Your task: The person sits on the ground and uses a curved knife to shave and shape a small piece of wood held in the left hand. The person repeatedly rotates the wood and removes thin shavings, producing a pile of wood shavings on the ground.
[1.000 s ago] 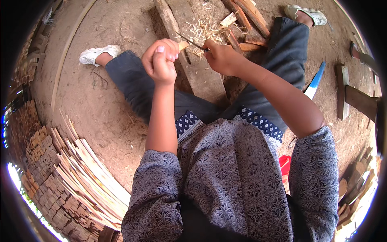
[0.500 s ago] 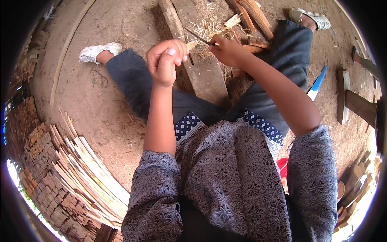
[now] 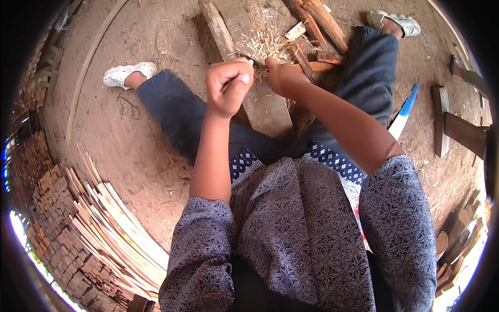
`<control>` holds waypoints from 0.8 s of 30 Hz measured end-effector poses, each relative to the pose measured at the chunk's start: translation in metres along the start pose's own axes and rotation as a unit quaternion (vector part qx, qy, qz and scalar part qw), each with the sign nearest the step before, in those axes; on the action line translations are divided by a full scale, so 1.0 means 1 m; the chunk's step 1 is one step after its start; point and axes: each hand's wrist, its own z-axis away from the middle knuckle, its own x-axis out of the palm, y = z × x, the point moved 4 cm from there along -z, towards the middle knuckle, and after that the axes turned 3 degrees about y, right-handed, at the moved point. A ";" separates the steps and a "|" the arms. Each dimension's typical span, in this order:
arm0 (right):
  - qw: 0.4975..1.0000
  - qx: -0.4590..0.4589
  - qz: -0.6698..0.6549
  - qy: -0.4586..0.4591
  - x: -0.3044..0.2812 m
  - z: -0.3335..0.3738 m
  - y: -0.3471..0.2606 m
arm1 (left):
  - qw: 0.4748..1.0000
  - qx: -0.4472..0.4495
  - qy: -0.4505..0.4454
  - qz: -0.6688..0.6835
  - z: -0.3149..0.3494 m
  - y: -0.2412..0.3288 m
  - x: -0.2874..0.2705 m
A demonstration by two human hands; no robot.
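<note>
Left hand (image 3: 230, 86), thin dark metal blade (image 3: 259, 63), right hand (image 3: 285, 79), over a grey-brown wooden plank (image 3: 267, 110).
Your left fingers curl together, contents unseen; best clear of the edge. Your right fingers clamp the blade's right end; stroke lightly.

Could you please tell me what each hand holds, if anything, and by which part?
Right hand: a dark knife, by its handle end, hidden in the grip. Left hand: closed; whatever it holds cannot be told.
</note>
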 end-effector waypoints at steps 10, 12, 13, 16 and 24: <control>0.986 -0.125 -0.081 0.070 -0.039 0.025 0.006 | 0.992 -0.047 0.079 0.092 0.029 -0.009 -0.026; 0.987 -0.159 0.023 0.028 -0.031 0.032 0.000 | 0.989 -0.028 0.097 0.110 0.030 -0.011 -0.021; 0.982 -0.176 0.075 0.005 -0.026 0.033 -0.003 | 0.989 -0.023 0.099 0.107 0.030 -0.011 -0.018; 0.994 -0.079 0.062 -0.051 -0.004 0.019 0.002 | 0.991 -0.013 0.096 0.087 0.027 -0.010 -0.007; 0.995 -0.059 0.069 -0.047 0.025 -0.009 0.022 | 0.988 -0.017 0.129 0.083 0.026 -0.009 -0.009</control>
